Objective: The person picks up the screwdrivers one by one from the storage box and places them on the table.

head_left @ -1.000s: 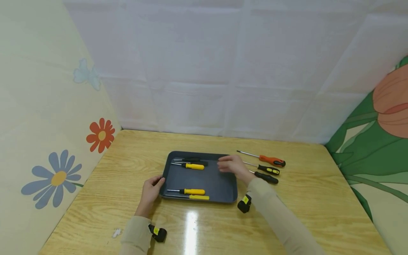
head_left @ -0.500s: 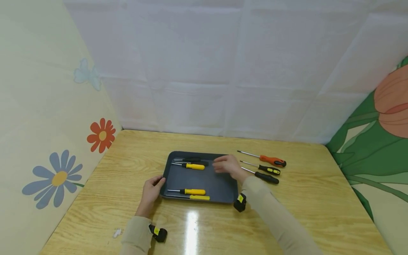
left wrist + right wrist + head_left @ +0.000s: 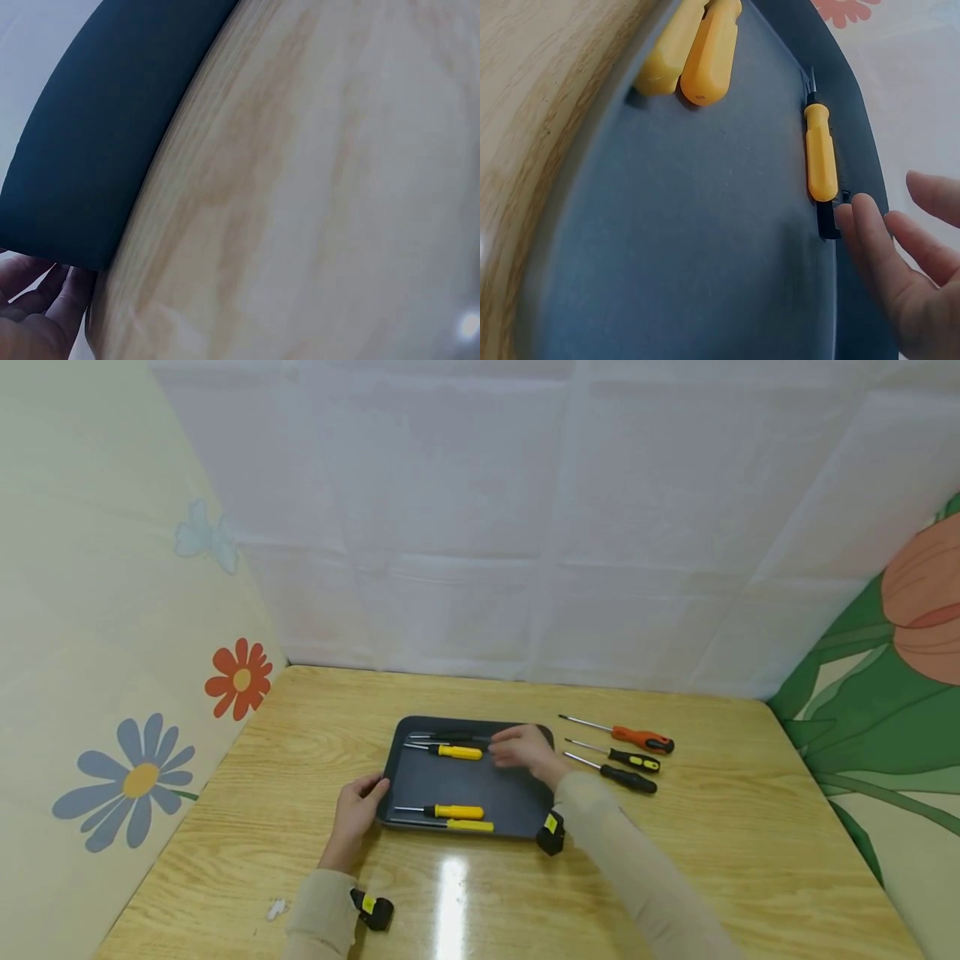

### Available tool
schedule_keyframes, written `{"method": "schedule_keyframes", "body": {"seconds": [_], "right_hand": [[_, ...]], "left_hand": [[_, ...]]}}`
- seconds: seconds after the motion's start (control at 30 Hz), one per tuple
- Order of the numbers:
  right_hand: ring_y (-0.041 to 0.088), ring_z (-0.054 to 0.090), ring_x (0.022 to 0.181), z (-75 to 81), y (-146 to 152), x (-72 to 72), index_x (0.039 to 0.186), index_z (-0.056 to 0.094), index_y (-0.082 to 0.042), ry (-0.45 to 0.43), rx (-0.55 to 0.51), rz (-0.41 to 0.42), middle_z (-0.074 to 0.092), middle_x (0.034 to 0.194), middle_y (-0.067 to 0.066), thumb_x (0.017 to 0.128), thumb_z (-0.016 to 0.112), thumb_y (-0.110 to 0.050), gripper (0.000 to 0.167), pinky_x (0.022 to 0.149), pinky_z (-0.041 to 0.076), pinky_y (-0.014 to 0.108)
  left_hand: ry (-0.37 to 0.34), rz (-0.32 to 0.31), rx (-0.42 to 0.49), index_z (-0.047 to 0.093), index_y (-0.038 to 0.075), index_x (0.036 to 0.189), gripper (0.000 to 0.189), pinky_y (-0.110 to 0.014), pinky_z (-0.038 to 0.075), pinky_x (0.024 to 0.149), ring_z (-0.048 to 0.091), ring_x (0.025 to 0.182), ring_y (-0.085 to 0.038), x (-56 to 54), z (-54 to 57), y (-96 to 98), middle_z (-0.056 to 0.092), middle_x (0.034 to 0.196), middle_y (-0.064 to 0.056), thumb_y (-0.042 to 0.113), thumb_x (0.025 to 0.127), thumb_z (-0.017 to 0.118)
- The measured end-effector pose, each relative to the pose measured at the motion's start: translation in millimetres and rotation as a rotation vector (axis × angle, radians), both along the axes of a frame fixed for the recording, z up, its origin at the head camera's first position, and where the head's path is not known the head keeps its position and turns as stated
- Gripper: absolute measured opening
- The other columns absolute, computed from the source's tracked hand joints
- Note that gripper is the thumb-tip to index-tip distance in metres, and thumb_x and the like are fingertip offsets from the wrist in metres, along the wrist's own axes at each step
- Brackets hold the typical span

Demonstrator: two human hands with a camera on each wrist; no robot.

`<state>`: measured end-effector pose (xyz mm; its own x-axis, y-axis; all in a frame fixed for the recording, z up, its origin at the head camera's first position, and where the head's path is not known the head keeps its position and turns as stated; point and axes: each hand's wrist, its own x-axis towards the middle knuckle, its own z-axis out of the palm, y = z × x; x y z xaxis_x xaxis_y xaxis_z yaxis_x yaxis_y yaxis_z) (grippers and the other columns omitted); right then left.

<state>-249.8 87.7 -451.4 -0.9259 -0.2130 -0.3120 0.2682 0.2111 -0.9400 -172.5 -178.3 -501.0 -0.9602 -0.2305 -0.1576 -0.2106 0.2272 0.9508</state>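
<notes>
A dark grey tray [image 3: 495,793] lies on the wooden table. My left hand [image 3: 356,814] grips its left rim, thumb on top; in the left wrist view the fingers [image 3: 71,300] bend at the tray's corner. Over the tray's right half is my right hand [image 3: 525,750], fingers spread and nothing held. Its fingertips come close to a yellow-handled screwdriver [image 3: 821,154] at the far side, with dark-handled tools [image 3: 457,737] behind it. Along the near side lie another yellow screwdriver [image 3: 457,812] and a lighter yellow-handled one [image 3: 470,826], shafts to the left.
On the table right of the tray lie an orange-and-black screwdriver [image 3: 641,739], a black-and-yellow one [image 3: 633,760] and a black one [image 3: 628,778]. A white cloth wall [image 3: 450,568] borders the table's back edge. A small white scrap [image 3: 276,908] is at front left.
My right hand has moved left, from the tray's right rim further over the tray, and uncovers the shafts of the screwdrivers on the table. The left hand and tray stay in place.
</notes>
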Motion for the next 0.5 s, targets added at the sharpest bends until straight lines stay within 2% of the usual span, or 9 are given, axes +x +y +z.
{"method": "schedule_keyframes", "body": {"seconds": [0.13,0.5], "right_hand": [[0.028,0.065,0.077,-3.2,-3,-2.2,0.109,0.058,0.013,-0.015,0.001,-0.016,0.063,0.1,0.025,0.083,0.06,0.003,0.028,0.07,0.054,0.036],[0.024,0.065,0.074,-11.9,-11,-7.8,0.107,0.061,0.011,-0.045,0.023,-0.036,0.064,0.099,0.022,0.083,0.061,0.002,0.026,0.067,0.055,0.032]], "left_hand": [[0.01,0.004,-0.013,0.055,-0.014,0.114,0.032,-0.039,0.041,0.09,0.05,0.105,-0.03,-0.5,-1.4,0.4,0.056,0.114,-0.026,0.007,0.091,0.053],[0.01,0.007,-0.01,0.055,-0.013,0.115,0.032,-0.039,0.04,0.09,0.05,0.106,-0.031,-1.5,-1.9,-0.3,0.056,0.114,-0.026,0.008,0.09,0.053]]}}
